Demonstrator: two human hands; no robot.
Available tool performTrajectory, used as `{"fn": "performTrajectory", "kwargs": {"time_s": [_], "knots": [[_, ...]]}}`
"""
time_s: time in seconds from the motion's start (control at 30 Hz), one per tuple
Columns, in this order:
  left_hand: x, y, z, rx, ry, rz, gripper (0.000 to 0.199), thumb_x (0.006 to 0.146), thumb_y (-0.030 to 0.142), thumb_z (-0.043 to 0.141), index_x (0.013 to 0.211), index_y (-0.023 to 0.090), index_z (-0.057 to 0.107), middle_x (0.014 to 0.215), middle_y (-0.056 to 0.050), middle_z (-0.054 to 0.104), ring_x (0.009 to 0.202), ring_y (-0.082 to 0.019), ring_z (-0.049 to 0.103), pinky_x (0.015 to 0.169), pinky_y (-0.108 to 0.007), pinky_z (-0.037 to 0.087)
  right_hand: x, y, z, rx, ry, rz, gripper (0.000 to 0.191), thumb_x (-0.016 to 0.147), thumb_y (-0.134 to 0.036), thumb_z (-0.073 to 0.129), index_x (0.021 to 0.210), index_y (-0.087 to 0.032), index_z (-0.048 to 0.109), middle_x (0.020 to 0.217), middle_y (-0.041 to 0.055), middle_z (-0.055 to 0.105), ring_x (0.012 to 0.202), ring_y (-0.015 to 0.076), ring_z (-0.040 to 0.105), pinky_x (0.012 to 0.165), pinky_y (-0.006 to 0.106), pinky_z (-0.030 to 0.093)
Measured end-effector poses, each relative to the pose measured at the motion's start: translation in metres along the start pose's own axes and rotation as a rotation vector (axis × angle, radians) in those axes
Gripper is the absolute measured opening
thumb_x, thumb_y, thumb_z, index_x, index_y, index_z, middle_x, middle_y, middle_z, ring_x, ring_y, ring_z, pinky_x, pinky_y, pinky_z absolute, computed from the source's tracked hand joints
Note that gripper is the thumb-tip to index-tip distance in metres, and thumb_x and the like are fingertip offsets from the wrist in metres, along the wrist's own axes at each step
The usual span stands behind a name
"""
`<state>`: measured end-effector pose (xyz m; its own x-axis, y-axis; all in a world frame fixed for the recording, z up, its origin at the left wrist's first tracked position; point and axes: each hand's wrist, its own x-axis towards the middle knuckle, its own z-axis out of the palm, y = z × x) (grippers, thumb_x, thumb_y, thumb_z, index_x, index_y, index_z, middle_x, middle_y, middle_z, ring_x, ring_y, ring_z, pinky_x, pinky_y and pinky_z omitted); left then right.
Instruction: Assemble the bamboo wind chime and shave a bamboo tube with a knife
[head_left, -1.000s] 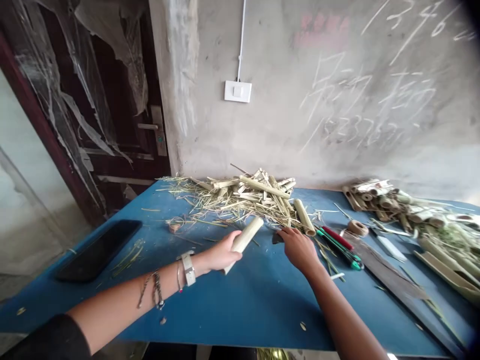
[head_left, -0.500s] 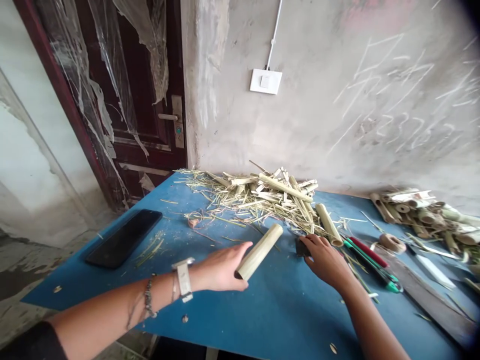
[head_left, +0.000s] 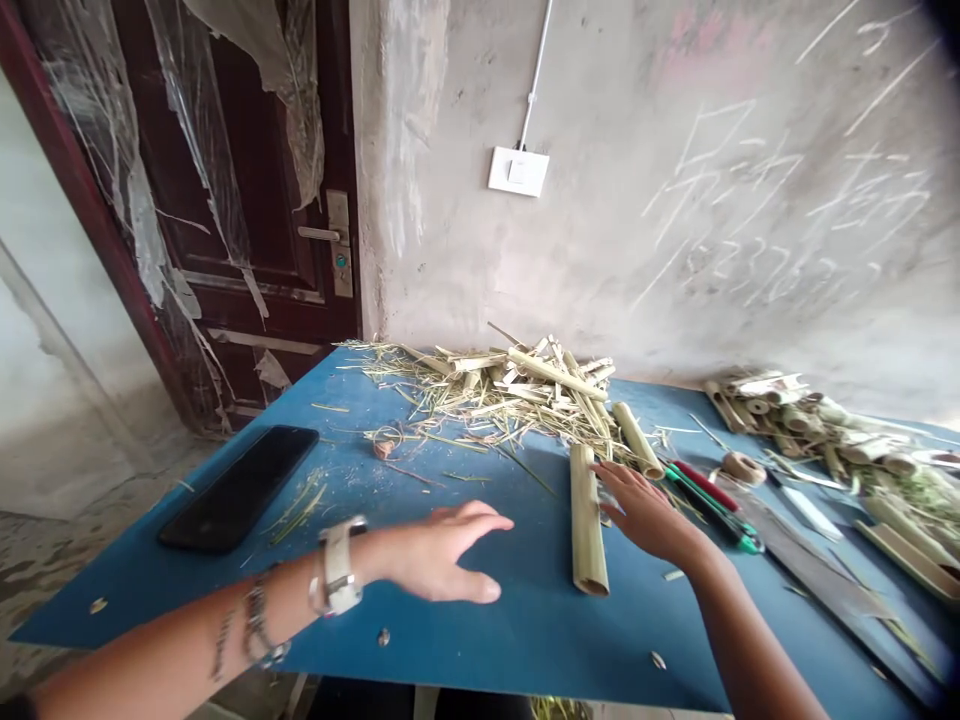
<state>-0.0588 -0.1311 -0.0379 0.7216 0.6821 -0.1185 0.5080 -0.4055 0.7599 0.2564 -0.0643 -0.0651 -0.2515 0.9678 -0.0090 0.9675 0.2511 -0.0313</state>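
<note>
A pale green bamboo tube (head_left: 589, 530) lies lengthwise on the blue table. My right hand (head_left: 645, 510) is at its right side, palm down, with fingers stretched out and their tips by the tube's upper part. A small greyish patch shows between that thumb and the fingers, too covered to name. To the left of the tube, and apart from it, my left hand (head_left: 450, 555) hovers with thumb and fingers spread and nothing in it. A watch (head_left: 341, 570) and bracelets are on the left wrist.
Bamboo strips and tubes form a pile (head_left: 517, 390) at the back. A black phone (head_left: 240, 490) lies left. On the right are a green-and-black cutter (head_left: 712, 510), a twine roll (head_left: 742, 468), a long flat blade (head_left: 810, 560) and stacked bamboo pieces (head_left: 795, 415).
My left hand has let go of the bamboo tube, which now lies beside my right hand. The dark block that was under my right fingers is mostly hidden. The view has shifted slightly right.
</note>
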Motion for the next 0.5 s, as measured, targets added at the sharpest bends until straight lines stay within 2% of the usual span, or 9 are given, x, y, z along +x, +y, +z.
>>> {"fn": "performTrajectory", "kwargs": {"time_s": [0.07,0.13,0.2,0.3,0.4,0.5], "knots": [[-0.031,-0.01,-0.007,0.066,0.116,-0.017,0.061,0.077,0.043,0.06,0.134,0.028,0.046,0.137,-0.006,0.043,0.123,-0.029,0.041,0.098,-0.036,0.036,-0.004,-0.016,-0.006,0.071,0.05,-0.017,0.048,0.093,-0.027,0.027,0.139,-0.013,0.036,0.136,0.015,0.046,0.126,0.0244,0.044,0.104,0.041,0.035],[-0.062,-0.028,-0.017,0.209,0.27,-0.115,0.054,0.077,0.034,0.06,0.13,0.029,0.051,0.136,-0.005,0.045,0.127,-0.029,0.037,0.104,-0.038,0.03,-0.006,-0.031,-0.009,0.097,0.048,0.033,0.05,0.095,-0.038,0.024,0.139,-0.016,0.036,0.132,0.0148,0.049,0.115,0.0275,0.054,0.094,0.042,0.044],[-0.091,-0.049,-0.027,0.402,0.432,-0.302,0.054,0.08,0.034,0.055,0.132,0.025,0.048,0.138,-0.007,0.042,0.127,-0.031,0.036,0.106,-0.044,0.026,-0.004,-0.043,-0.009,0.046,0.016,0.088,0.057,0.091,-0.047,0.034,0.139,-0.016,0.036,0.13,0.0169,0.048,0.102,0.0315,0.06,0.081,0.044,0.049],[-0.128,-0.074,-0.042,0.667,0.623,-0.614,0.06,0.084,0.043,0.048,0.137,0.015,0.04,0.14,-0.018,0.037,0.119,-0.038,0.043,0.098,-0.05,0.034,0.003,-0.049,-0.004,-0.023,-0.014,0.099,0.066,0.084,-0.042,0.05,0.14,-0.013,0.033,0.126,0.0205,0.045,0.093,0.0315,0.063,0.075,0.041,0.049],[-0.152,-0.086,-0.047,0.718,0.671,-0.827,0.071,0.086,0.054,0.042,0.141,0.009,0.032,0.135,-0.024,0.038,0.105,-0.042,0.052,0.083,-0.049,0.044,0.01,-0.043,-0.001,0.02,-0.05,0.115,0.062,0.082,-0.031,0.051,0.139,-0.01,0.034,0.121,0.0204,0.046,0.096,0.0287,0.062,0.083,0.038,0.046],[-0.163,-0.093,-0.046,0.674,0.692,-0.876,0.076,0.086,0.059,0.038,0.143,0.01,0.026,0.128,-0.021,0.045,0.106,-0.041,0.052,0.08,-0.046,0.046,0.012,-0.033,0.001,0.103,-0.07,0.144,0.059,0.08,-0.026,0.049,0.136,-0.012,0.037,0.119,0.0186,0.047,0.1,0.0273,0.06,0.088,0.036,0.042]]}}
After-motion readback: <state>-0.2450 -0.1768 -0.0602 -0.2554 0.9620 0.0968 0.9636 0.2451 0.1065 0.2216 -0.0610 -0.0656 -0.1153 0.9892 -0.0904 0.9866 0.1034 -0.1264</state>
